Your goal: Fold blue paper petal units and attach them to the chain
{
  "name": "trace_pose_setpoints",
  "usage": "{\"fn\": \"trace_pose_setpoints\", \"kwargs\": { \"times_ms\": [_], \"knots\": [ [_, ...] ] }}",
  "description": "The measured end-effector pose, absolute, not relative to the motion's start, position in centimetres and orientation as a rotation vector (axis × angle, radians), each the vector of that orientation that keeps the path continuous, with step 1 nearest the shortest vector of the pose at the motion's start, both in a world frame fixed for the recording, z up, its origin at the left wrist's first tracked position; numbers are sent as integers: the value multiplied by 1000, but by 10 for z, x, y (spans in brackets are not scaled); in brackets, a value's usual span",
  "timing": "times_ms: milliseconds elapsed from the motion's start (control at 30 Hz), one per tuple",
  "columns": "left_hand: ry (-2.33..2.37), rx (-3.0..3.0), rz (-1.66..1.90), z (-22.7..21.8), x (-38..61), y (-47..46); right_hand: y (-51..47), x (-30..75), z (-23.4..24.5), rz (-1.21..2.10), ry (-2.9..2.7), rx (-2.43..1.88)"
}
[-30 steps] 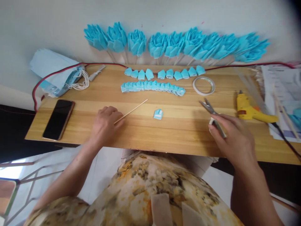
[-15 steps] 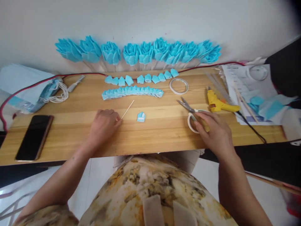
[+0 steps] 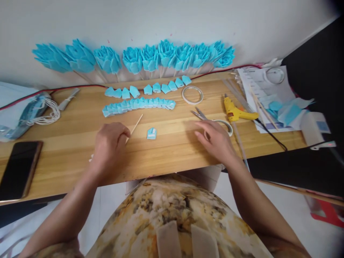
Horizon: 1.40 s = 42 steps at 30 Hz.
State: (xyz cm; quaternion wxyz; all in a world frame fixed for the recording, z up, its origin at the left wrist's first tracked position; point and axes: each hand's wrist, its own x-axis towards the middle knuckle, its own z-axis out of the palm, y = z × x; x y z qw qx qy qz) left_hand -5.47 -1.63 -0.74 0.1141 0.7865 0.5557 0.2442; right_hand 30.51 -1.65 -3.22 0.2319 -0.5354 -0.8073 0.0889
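Observation:
My left hand (image 3: pixel 110 143) is curled at the left of the table, its fingers closed at the lower part of a thin wooden stick (image 3: pixel 136 124). Just right of the stick lies a small folded blue piece (image 3: pixel 152 133) with a white strip on it. Over on the right, my right hand (image 3: pixel 215 138) has its fingers apart and holds nothing. It is above the white-handled scissors (image 3: pixel 229 128), covering part of them; their blades (image 3: pixel 199 114) point up and left.
Behind are rows of folded blue pieces (image 3: pixel 138 105), a tape roll (image 3: pixel 192 95) and blue flowers (image 3: pixel 131 60) against the wall. A yellow glue gun (image 3: pixel 236 111) and papers (image 3: pixel 282 86) lie right. A phone (image 3: pixel 18 170) and white cords (image 3: pixel 49 113) lie left.
My right hand has let go of the scissors and shifted left, with its fingers spread. The scissors now rest on the table. The whole view has turned slightly right.

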Motion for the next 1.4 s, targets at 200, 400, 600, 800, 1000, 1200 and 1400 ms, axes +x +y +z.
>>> {"fn": "trace_pose_setpoints", "kwargs": {
  "times_ms": [200, 400, 600, 800, 1000, 1200, 1400],
  "knots": [
    [1650, 2093, 824, 19, -19, 0, 18, 225, -24, 571, -2395, -1188],
    [1553, 2022, 994, 14, -2, 19, 47, 179, -13, 707, -2539, -1302],
    [1475, 1896, 1089, -14, -9, 25, 49, 178, -19, 696, -2564, -1261],
    [1334, 1948, 987, -16, -10, 28, 55, 192, -14, 986, -2233, -1203],
    [1326, 1821, 806, -16, -10, 29, 62, 195, -6, 1065, -2007, -1088],
    [1335, 1542, 904, -18, -6, 30, 59, 195, -20, 1289, -1731, -989],
    [1221, 1277, 1064, -20, -3, 30, 52, 194, -24, 1382, -1698, -1004]
  ]
}}
